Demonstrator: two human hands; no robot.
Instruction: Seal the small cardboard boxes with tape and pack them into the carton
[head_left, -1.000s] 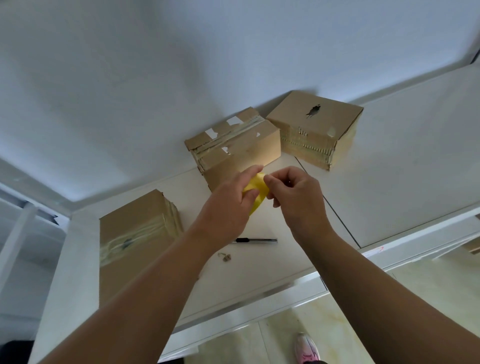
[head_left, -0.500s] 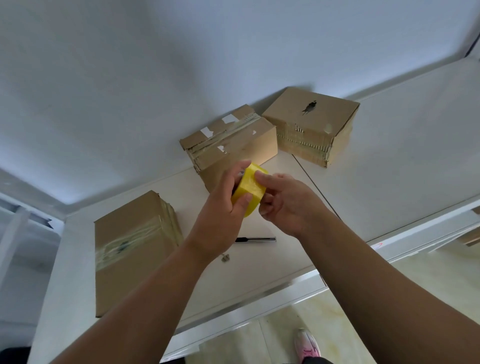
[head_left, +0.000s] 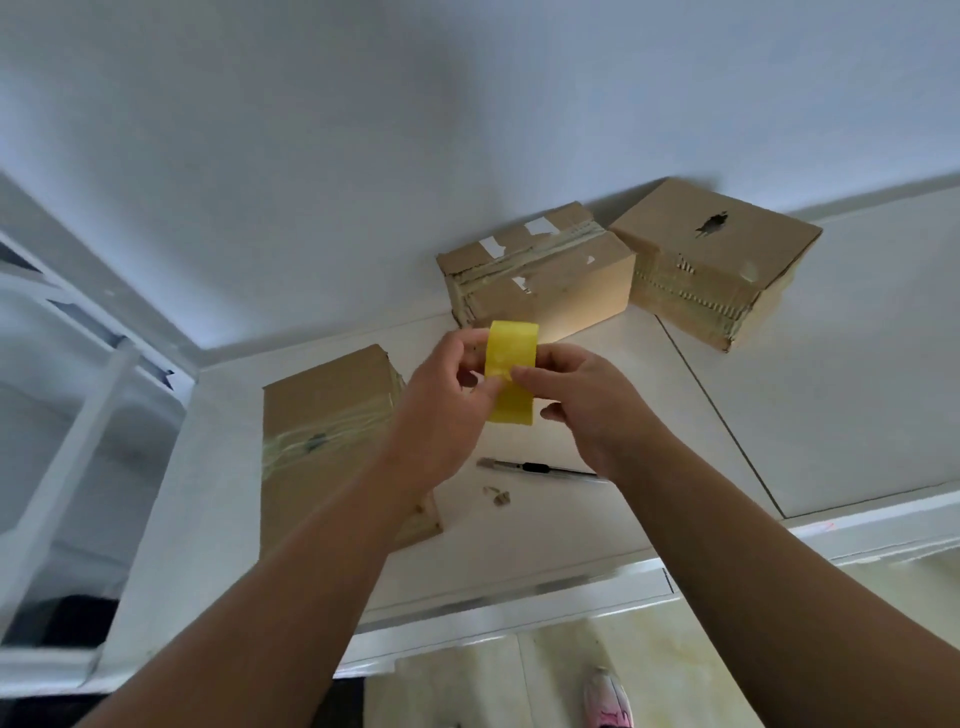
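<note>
Hands over the middle of the tabletop (head_left: 519, 551): left hand (head_left: 441, 410) curled round a yellow tape roll (head_left: 511, 364); right hand (head_left: 587, 410) pinching the roll's outer face with its fingertips; utility knife (head_left: 540, 467) flat on the tabletop just beneath, toward the front edge; left box (head_left: 322, 431), taped, by the left edge; middle box (head_left: 545, 270) and right box (head_left: 717, 260) side by side along the back edge.

You have a white table (head_left: 831, 415) across mid-frame, with a seam running through it. A box cutter (head_left: 535, 467) lies low centre, a small scrap (head_left: 496, 496) just below-left of it. White rack (head_left: 78, 452) at left edge. Pink shoe (head_left: 608, 701) on pale tiled floor (head_left: 649, 675), bottom.
</note>
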